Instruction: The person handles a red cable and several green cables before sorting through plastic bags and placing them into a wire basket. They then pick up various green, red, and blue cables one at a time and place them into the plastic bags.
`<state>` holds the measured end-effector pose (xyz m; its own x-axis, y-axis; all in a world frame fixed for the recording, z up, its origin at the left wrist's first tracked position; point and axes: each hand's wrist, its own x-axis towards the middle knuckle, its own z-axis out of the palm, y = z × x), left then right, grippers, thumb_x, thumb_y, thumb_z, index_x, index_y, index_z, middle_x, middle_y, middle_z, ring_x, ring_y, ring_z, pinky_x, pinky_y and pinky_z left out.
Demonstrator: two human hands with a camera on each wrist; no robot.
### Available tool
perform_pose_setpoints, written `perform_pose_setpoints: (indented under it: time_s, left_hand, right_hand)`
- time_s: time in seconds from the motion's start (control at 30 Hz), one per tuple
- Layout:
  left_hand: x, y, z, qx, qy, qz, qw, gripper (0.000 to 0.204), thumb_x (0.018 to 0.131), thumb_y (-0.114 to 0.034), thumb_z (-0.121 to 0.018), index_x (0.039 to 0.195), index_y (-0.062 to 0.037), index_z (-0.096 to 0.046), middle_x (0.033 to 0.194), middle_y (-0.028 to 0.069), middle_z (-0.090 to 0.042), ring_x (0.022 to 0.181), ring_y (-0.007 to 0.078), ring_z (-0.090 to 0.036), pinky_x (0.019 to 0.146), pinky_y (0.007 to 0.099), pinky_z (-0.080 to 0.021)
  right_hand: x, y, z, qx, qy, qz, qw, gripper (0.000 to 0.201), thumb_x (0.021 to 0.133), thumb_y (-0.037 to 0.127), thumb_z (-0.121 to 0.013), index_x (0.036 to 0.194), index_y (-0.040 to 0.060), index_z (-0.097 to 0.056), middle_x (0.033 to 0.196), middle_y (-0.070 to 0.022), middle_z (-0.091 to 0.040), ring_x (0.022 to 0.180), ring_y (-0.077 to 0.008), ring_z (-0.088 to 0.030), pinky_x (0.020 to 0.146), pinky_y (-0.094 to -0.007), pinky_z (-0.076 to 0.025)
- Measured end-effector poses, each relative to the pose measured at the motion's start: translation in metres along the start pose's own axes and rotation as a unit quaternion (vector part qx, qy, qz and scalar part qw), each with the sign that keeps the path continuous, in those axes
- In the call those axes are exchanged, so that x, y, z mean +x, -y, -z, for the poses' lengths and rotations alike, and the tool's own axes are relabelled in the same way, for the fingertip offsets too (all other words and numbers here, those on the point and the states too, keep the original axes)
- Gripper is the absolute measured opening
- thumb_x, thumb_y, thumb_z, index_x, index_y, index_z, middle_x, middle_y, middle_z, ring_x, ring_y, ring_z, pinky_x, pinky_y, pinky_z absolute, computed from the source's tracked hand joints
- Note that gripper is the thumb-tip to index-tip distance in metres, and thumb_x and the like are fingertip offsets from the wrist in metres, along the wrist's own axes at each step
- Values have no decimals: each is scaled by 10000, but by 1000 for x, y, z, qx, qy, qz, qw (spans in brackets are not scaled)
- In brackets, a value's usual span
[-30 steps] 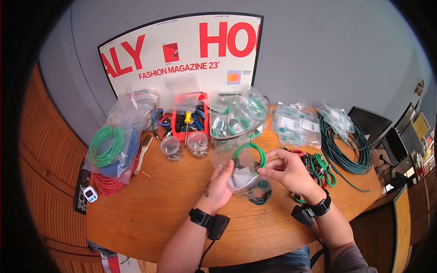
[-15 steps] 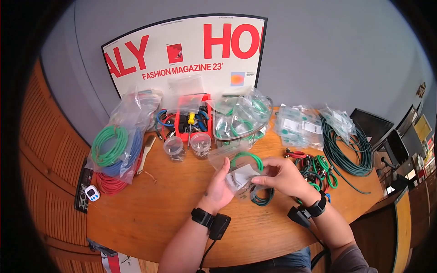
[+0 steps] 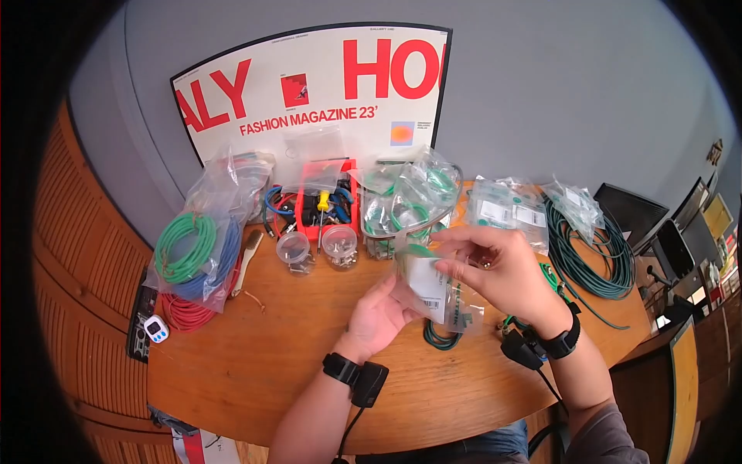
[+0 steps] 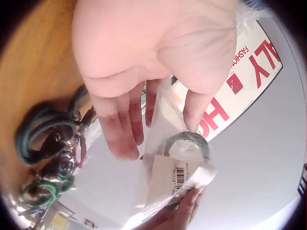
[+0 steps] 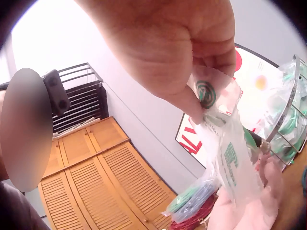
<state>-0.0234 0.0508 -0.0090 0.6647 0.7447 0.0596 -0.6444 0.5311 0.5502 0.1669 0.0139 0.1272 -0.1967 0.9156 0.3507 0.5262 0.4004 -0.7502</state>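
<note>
A clear plastic bag (image 3: 460,313) with green print holds a coiled green cable (image 3: 420,251) and a white barcode label (image 3: 425,282). My right hand (image 3: 502,267) pinches the bag's side between thumb and fingers; the right wrist view shows the pinched plastic (image 5: 213,96) bunched under the thumb. Low on the other side, my left hand (image 3: 379,317) supports the bag against its palm. In the left wrist view, this hand's fingers (image 4: 122,139) reach out nearly straight, the thumb touching the plastic. Below the bag lies a dark green cable coil (image 3: 442,336) on the table.
Behind the hands stand small clear tubs (image 3: 340,247), a red bin (image 3: 309,224) and a wire basket (image 3: 406,232) of bagged cables. Flat bags (image 3: 506,216) and a large dark cable coil (image 3: 595,255) lie right. Bagged cable coils (image 3: 185,247) sit left, near a brush (image 3: 247,259).
The bag has turned more upright, and its barcode label now faces me. My right hand has risen slightly and moved right; my left thumb has shifted lower along the bag.
</note>
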Motion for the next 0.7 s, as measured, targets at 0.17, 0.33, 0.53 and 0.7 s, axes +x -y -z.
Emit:
perform_pose_setpoints:
  time_s: [0.17,0.33,0.53,0.7]
  left_hand:
    - [2,6,13,65,20,-20,997,559,924,-313,-603,1400,-78,-427,1346,72,-546,1261,207,-507,1059,406,-406]
    - [3,8,11,70,37,3,997,581,872,-213,-671,1386,-69,-438,1337,70,-548,1261,226,-510,1039,420,-434]
    - [-5,14,5,118,22,-39,992,396,897,-250,-645,1229,-55,-555,1232,86,-586,1100,216,-590,933,385,-486]
    - [-4,11,9,66,17,-9,998,464,956,-470,-445,744,-80,-580,944,61,-550,901,219,-547,844,357,-459]
  right_hand:
    - [0,-9,-4,22,-25,48,998,284,804,68,-759,1080,29,-704,879,-133,-724,734,-141,-671,682,-289,-535]
    - [-4,9,-1,-59,-19,158,985,248,793,39,-743,1039,50,-714,942,-111,-717,844,-245,-687,741,-328,-546]
    - [-13,12,-22,-21,37,220,974,235,767,17,-776,993,21,-712,1013,-111,-717,854,-241,-693,727,-332,-554]
    - [-28,-6,-22,247,124,44,960,276,1001,202,-534,1056,-27,-677,1002,-124,-700,909,-210,-668,824,-332,-526]
